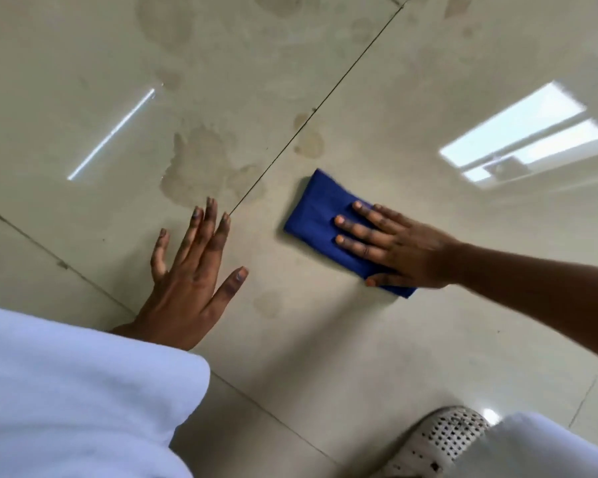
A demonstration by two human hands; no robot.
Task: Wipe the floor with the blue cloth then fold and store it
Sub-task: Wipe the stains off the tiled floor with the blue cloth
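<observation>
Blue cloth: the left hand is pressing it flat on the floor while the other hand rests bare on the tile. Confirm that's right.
Wrong hand. The head view shows the right hand pressing the cloth flat on the floor, while the left hand rests bare on the tile.

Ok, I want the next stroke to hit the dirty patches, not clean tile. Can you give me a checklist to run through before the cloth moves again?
1. Blue cloth folded into a flat pad: ok.
2. Right hand pressing flat on the cloth, fingers spread: ok.
3. Left hand braced flat on the floor, apart from the cloth: ok.
4. Stains left to wipe: not ok; a large stain lies beyond the left hand, a smaller stain just beyond the cloth.
5. Path from cloth to the smaller stain free of objects: ok.
6. Cloth damp enough: cannot tell.
</observation>
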